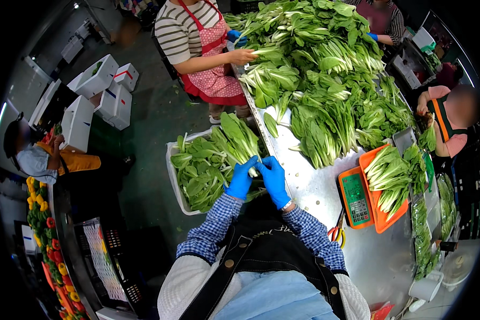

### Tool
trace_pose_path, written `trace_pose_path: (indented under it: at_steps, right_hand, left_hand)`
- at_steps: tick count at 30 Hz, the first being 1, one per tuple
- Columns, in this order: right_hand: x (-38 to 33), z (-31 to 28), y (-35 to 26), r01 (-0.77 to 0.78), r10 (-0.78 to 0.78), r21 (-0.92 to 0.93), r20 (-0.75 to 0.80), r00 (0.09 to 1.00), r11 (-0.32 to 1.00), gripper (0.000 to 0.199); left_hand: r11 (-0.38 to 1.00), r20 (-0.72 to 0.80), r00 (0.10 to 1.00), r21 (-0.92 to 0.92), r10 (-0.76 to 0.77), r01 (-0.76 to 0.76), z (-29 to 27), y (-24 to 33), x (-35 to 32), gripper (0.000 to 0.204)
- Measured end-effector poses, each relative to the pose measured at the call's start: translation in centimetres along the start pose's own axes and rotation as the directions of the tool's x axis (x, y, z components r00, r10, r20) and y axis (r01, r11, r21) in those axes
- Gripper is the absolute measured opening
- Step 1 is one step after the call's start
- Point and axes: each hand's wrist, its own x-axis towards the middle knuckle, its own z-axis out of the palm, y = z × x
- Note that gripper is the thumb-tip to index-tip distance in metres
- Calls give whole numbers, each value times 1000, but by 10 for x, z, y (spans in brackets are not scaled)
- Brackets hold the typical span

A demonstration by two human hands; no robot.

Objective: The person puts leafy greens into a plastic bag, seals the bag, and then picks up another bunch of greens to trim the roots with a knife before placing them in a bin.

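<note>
- My left hand and right hand, both pinching one bok choy bunch at 12 o'clock.
- White tub at 10 partly filled.
- Big heap on counter at 1 probably unsorted.

The two hands, left hand and right hand, meet over a tub of greens. The table lies at three o'clock. The scale sits on it, a tray just right of that. The big leaf pile is at twelve.
</note>
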Motion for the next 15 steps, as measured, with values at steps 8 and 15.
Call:
trace_pose_path:
  at_steps: [8,15]
  right_hand:
    - [6,-5,8,-396,354,380,179,918,836,20]
    - [19,-9,-13,-56,68,-96,130,989,994,28]
  left_hand:
    - [992,22,999,-120,49,-46,3,14,-3,21]
    - [998,174,984,-42,-35,43,-24,18,4,33]
